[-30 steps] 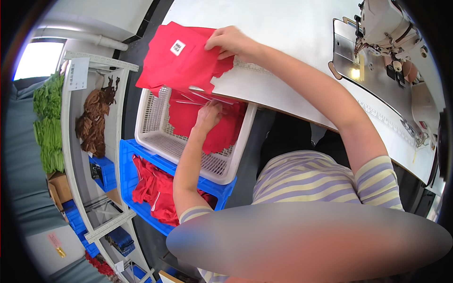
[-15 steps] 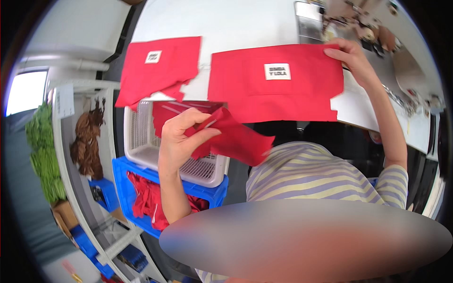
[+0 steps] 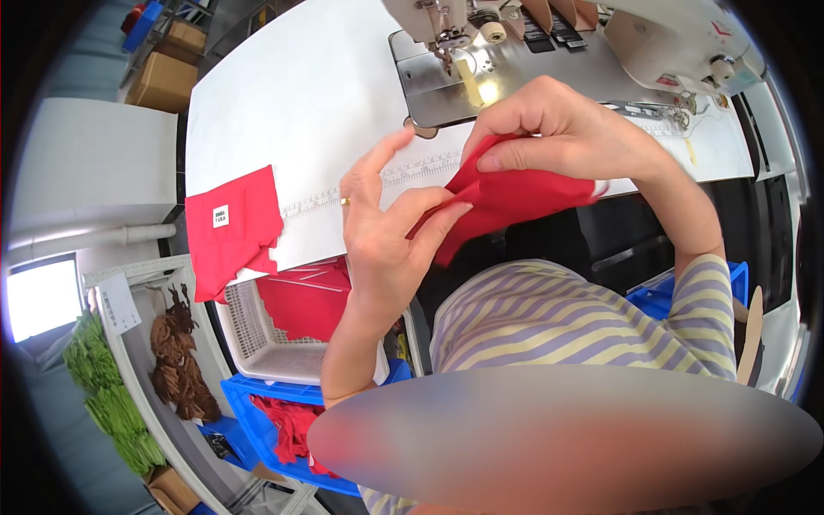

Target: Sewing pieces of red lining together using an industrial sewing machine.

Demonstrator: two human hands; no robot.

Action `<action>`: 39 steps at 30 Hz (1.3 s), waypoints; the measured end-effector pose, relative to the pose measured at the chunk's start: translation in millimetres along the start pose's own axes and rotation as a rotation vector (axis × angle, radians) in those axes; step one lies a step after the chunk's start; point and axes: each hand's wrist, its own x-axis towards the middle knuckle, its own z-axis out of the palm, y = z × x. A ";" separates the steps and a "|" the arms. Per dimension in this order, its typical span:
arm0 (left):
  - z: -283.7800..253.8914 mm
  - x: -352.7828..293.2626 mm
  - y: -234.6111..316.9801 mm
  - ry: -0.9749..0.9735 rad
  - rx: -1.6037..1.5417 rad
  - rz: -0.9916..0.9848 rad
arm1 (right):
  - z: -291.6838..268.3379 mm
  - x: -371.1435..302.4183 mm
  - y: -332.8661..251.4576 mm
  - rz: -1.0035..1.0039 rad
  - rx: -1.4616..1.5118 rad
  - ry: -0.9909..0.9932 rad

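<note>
Both hands (image 3: 481, 184) now raised together, pinching folded red fabric (image 3: 515, 202).

A white bench (image 3: 292, 94) is seen at the top, with a grey sewing machine (image 3: 549, 34) lit by a small lamp. At the left, a bright window (image 3: 43, 296) and white shelving (image 3: 129, 343) are visible. Cardboard boxes (image 3: 163, 77) are stacked on the floor beyond. Blue crates (image 3: 257, 412) are set below a white basket (image 3: 257, 343).

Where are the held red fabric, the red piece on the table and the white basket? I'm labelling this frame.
held red fabric (image 3: 524, 197), head view, middle of the cloth.
red piece on the table (image 3: 232, 227), head view, its flat centre.
white basket (image 3: 257, 343), head view, left mesh wall.
</note>
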 end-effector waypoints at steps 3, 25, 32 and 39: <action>16.9 -7.8 -1.9 -0.036 -0.354 -0.158 | 2.5 0.1 3.1 -0.057 -0.063 -0.059; 94.1 -44.5 -15.6 0.401 0.085 -0.056 | 51.7 -31.6 48.7 0.139 -0.055 0.426; 101.4 -39.4 -19.8 0.367 0.121 -0.055 | 52.9 -29.5 49.3 0.214 -0.171 0.386; 89.6 -33.0 -16.7 0.268 -0.094 -0.185 | 52.9 -31.1 50.0 0.152 -0.243 0.399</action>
